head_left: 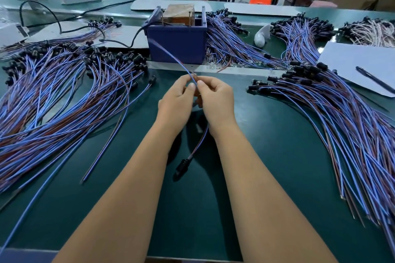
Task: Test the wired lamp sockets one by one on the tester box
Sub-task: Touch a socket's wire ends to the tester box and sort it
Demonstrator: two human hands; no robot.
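The green surface [267, 156] has a bare lane down the middle, hemmed by a big heap of wired sockets [53, 96] on the left and another heap [342, 124] on the right. The blue tester box [177, 42] closes the far end. Both hands meet mid-lane, left hand [177, 100] and right hand [215, 100] pinching one blue wire [171, 55] that runs up toward the box; its black socket [182, 166] hangs low between the forearms, lengthwise toward the person.
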